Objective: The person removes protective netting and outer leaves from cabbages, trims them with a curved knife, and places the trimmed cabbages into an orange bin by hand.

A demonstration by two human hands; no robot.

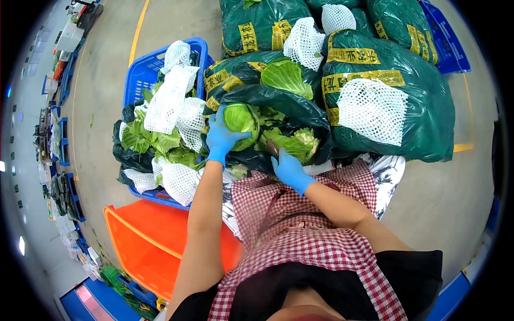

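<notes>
My left hand (223,136), in a blue glove, is spread over a round green cabbage (239,120) at the left of an open dark green bag (316,119). My right hand (290,170), also gloved in blue, is closed at the bag's near edge around a small dark tool, partly hidden, whose kind I cannot make out. Its tip touches a cabbage with ruffled leaves (300,143). A loose cabbage leaf (287,78) lies on the bag's far side.
Left stands a blue basket (131,88) of leaves and white foam nets (171,101). An orange bin (150,235) is below it. Full green bags (396,112) with yellow print lie at the right and back. Another blue crate (447,45) stands at the far right.
</notes>
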